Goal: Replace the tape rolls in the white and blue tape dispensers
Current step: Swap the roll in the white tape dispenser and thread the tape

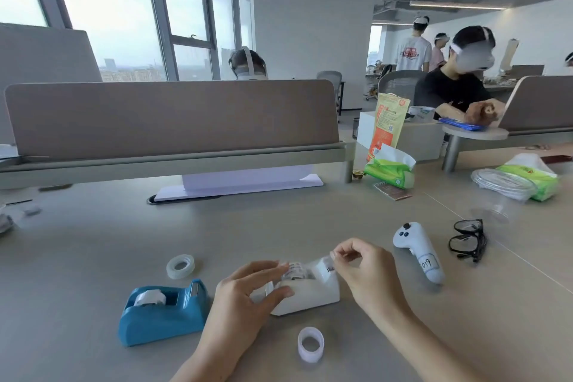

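A loose white roll (pixel 310 344) stands nearest, at six o'clock from the white dispenser (pixel 313 293). The left hand (pixel 245 295) grips that dispenser, fingers over its seated roll (pixel 296 271), thumb on the near wall. At two o'clock the right hand (pixel 362 270) pinches thumb and forefinger together by the cutter, seemingly on the tape end. Threading looks in hand; next, draw it onto the blade. The blue dispenser (pixel 164 310) sits at nine o'clock.

left hand (pixel 248 291) grips white dispenser (pixel 313 293) | right hand (pixel 364 270) pinches tape (pixel 297 272) | blue dispenser (pixel 164 315) beside
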The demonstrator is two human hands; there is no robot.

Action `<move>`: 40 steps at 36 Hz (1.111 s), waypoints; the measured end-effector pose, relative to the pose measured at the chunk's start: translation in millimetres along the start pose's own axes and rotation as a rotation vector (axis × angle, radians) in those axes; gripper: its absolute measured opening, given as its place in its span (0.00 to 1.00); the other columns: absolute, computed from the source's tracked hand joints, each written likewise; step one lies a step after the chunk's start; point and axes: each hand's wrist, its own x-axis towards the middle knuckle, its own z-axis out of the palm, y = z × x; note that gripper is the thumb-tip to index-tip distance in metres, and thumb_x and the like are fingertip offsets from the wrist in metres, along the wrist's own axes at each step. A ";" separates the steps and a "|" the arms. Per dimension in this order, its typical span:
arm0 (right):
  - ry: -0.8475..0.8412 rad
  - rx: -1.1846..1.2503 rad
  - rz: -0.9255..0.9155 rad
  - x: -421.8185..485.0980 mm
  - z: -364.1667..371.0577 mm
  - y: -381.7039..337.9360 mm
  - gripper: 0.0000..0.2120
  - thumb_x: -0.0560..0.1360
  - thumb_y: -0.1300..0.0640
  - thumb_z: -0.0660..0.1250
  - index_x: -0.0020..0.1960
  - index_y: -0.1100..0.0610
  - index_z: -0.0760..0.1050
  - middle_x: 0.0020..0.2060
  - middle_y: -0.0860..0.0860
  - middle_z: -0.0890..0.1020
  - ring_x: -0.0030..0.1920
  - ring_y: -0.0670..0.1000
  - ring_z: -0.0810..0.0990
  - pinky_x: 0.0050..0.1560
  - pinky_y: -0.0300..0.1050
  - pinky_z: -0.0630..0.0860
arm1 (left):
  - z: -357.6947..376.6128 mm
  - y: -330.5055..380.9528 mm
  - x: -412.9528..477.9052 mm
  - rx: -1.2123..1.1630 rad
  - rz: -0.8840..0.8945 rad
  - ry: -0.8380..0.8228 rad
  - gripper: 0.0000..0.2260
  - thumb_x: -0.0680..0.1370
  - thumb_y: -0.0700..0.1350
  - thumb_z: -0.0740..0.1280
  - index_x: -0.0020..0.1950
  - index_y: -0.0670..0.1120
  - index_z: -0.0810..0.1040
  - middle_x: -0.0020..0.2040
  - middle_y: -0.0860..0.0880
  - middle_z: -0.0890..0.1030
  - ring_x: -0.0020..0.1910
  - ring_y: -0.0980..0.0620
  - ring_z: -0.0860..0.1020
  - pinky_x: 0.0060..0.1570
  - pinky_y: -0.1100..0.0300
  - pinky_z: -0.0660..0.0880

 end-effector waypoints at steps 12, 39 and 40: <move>0.007 -0.099 -0.148 1.5 -4.0 -3.6 0.07 0.69 0.57 0.73 0.34 0.51 0.78 0.30 0.40 0.83 0.34 0.42 0.81 0.46 0.49 0.78 | 0.0 -3.7 1.3 0.047 0.026 -0.002 0.15 0.65 0.52 0.79 0.50 0.63 0.85 0.51 0.65 0.84 0.51 0.69 0.80 0.46 0.80 0.71; -0.168 0.258 0.143 0.3 -3.8 -3.3 0.06 0.66 0.54 0.78 0.37 0.53 0.82 0.35 0.50 0.86 0.40 0.49 0.85 0.48 0.45 0.77 | 0.1 -3.3 1.4 0.021 0.013 -0.011 0.14 0.65 0.57 0.76 0.50 0.63 0.85 0.55 0.73 0.78 0.52 0.71 0.79 0.51 0.79 0.71; -0.162 0.253 0.154 0.0 -3.5 -3.4 0.07 0.65 0.51 0.77 0.37 0.52 0.82 0.35 0.50 0.86 0.40 0.48 0.85 0.49 0.46 0.78 | 0.0 -3.1 1.4 0.023 0.008 -0.015 0.14 0.65 0.56 0.76 0.50 0.63 0.85 0.55 0.74 0.78 0.52 0.71 0.79 0.51 0.79 0.71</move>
